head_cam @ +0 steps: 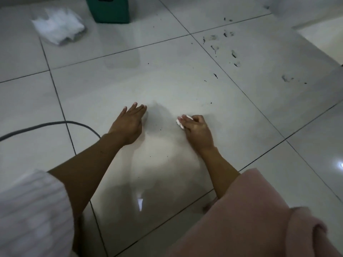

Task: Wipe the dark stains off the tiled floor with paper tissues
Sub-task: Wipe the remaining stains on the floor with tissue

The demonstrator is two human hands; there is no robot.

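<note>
Your right hand (196,129) has its fingers curled over a small wad of white paper tissue (181,121), which peeks out at the fingertips and is pressed down against the tiled floor (104,86). Your left hand (130,123) lies flat just to the left of it, fingers straight and close together, palm on the tile and holding nothing; it looks like a brace for your weight.

By the look of it, you are in the wiping step on the big tile under both hands. Right around the tissue the tile shows only tiny dark specks (160,129), some between your hands and some nearer to you, so this patch seems close to done.

The heavier work lies ahead and to the right of your right hand. A cluster of dark stains (225,46) smears the next tile, well beyond your fingertips, and one more smudge (286,78) sits farther right still. Your next move probably calls for sliding the wad forward and rightward across the grout line, shifting your bracing hand with it, and pressing firmly since those marks look smeared.

Far ahead and to the left of your left hand lies a heap of white tissues (59,25), beside a green box (111,10). A grey cable (48,125) curves along the floor just left of your left forearm.
</note>
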